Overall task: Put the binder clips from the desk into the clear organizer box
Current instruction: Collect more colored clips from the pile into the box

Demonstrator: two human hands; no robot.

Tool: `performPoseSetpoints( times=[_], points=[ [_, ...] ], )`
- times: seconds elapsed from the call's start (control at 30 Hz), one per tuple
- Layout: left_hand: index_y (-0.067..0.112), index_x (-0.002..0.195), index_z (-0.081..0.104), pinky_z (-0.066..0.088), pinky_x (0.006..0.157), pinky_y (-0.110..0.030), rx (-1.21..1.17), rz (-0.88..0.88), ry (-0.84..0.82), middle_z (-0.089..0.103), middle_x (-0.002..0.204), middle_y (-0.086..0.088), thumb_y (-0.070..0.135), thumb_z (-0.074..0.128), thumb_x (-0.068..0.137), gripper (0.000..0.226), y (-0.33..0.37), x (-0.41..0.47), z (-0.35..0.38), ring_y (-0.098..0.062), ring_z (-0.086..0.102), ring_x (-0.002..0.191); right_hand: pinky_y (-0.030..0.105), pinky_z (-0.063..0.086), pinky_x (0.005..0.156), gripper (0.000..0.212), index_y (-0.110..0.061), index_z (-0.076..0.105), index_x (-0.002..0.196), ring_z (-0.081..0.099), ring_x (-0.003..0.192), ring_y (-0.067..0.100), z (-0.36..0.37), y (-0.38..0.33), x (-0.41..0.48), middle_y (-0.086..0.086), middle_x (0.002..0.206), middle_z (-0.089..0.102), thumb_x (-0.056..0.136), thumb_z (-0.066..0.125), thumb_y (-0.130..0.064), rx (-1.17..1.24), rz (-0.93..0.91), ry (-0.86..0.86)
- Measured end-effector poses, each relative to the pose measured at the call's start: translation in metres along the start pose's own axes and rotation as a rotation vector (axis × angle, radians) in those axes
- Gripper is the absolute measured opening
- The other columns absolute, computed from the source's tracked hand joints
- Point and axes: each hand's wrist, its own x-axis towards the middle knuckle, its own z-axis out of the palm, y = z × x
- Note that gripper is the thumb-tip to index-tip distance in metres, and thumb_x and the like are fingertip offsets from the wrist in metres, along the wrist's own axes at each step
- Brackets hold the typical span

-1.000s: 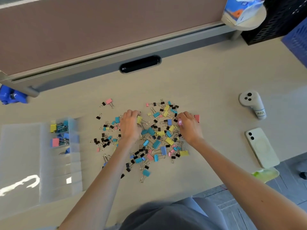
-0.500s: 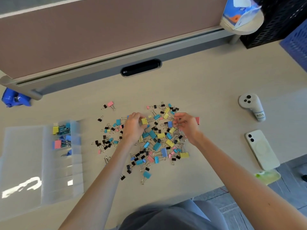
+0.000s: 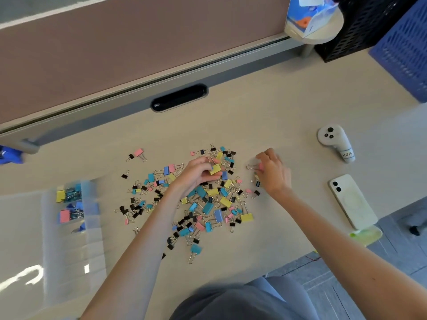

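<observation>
On the desk (image 3: 277, 107), dozens of clips (image 3: 203, 204) lie between one box (image 3: 69, 239) and one phone (image 3: 352, 202). The left hand (image 3: 196, 174) pinches a yellow clip (image 3: 215, 169), the right hand (image 3: 273, 174) a pink clip (image 3: 261, 166).

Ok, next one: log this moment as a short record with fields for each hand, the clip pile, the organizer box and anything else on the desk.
left hand: grips a yellow binder clip just above the pile
right hand: pinches a pink binder clip at the pile's right edge
pile: loose binder clips, mixed colours, spread on the desk
organizer box: at left, stored clips in its far compartments
other: controller and phone at right
</observation>
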Motion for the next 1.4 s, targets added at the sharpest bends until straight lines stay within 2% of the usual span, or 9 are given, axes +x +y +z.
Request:
performPoseSetpoints(
  times=[0.23,0.37,0.5,0.73,0.9,1.03,1.17,1.27,1.4],
  points=[
    [0.0,0.101,0.054,0.058,0.07,-0.025,0.137,-0.033,0.08,0.066,0.091,-0.011,0.009,0.049,0.097,0.011,-0.001,0.008,0.004,-0.019,0.065,0.078,0.032,0.041,0.059,0.018,-0.009,0.059,0.105,0.052,0.104,0.027,0.002,0.006,0.003,0.006,0.108,0.055,0.088,0.054,-0.003,-0.001,-0.006,-0.019],
    [0.002,0.09,0.056,0.055,0.062,-0.022,0.226,-0.042,0.111,0.062,0.082,-0.008,0.017,0.049,0.098,0.018,-0.002,0.008,0.003,-0.015,0.063,0.07,0.036,0.047,0.063,0.028,-0.007,0.058,0.115,0.056,0.1,0.03,0.004,0.005,0.006,0.01,0.114,0.049,0.088,0.055,-0.001,0.088,0.034,-0.079],
    [0.007,0.084,0.054,0.048,0.053,-0.018,0.32,-0.056,0.186,0.056,0.073,-0.004,0.021,0.046,0.099,0.022,-0.005,0.004,0.0,-0.012,0.056,0.059,0.032,0.04,0.06,0.017,-0.005,0.062,0.103,0.053,0.097,0.028,0.004,0.003,0.008,0.01,0.109,0.047,0.088,0.054,0.0,0.128,0.021,-0.124],
    [0.01,0.081,0.056,0.04,0.055,-0.025,0.435,-0.009,0.342,0.051,0.066,-0.001,0.02,0.041,0.1,0.026,-0.013,-0.002,-0.01,-0.014,0.047,0.059,0.029,0.038,0.06,0.003,-0.011,0.061,0.088,0.048,0.085,0.019,0.002,-0.012,0.007,0.003,0.097,0.052,0.089,0.059,-0.009,0.171,-0.048,-0.109],
    [0.004,0.105,0.06,0.042,0.068,-0.029,0.49,0.04,0.453,0.063,0.089,0.002,0.015,0.04,0.101,0.024,-0.02,-0.012,-0.023,-0.014,0.051,0.073,0.019,0.045,0.047,0.007,-0.009,0.057,0.086,0.058,0.062,0.012,-0.001,-0.05,0.001,0.006,0.076,0.066,0.088,0.061,-0.005,0.752,0.102,-0.316],
    [0.013,0.104,0.066,0.043,0.075,-0.032,0.592,0.105,0.457,0.062,0.1,0.001,0.016,0.051,0.096,0.017,-0.024,-0.028,-0.035,-0.014,0.054,0.081,0.02,0.042,0.055,0.006,-0.01,0.06,0.089,0.058,0.07,0.011,0.0,-0.069,-0.006,0.004,0.081,0.064,0.087,0.061,-0.004,1.072,0.199,-0.527],
    [0.019,0.098,0.066,0.044,0.073,-0.029,0.623,0.14,0.441,0.064,0.099,0.004,0.007,0.057,0.09,0.017,-0.031,-0.041,-0.043,-0.014,0.056,0.083,0.024,0.054,0.068,0.007,-0.004,0.056,0.09,0.064,0.077,0.018,0.004,-0.087,-0.008,0.011,0.087,0.063,0.092,0.05,0.0,1.348,0.292,-0.666],
    [0.018,0.095,0.067,0.047,0.073,-0.028,0.68,0.169,0.447,0.065,0.099,0.006,0.002,0.057,0.087,0.02,-0.039,-0.048,-0.051,-0.012,0.058,0.086,0.029,0.056,0.081,0.005,-0.002,0.052,0.09,0.067,0.083,0.024,0.009,-0.097,-0.01,0.014,0.089,0.064,0.094,0.049,0.0,1.456,0.302,-0.733],
    [0.018,0.093,0.067,0.051,0.074,-0.029,0.713,0.173,0.468,0.064,0.093,0.004,0.0,0.065,0.082,0.022,-0.046,-0.057,-0.06,-0.013,0.06,0.085,0.025,0.058,0.071,0.019,-0.005,0.053,0.075,0.066,0.073,0.017,0.011,-0.108,-0.013,0.011,0.074,0.056,0.094,0.054,-0.008,1.426,0.251,-0.732]
  ],
)
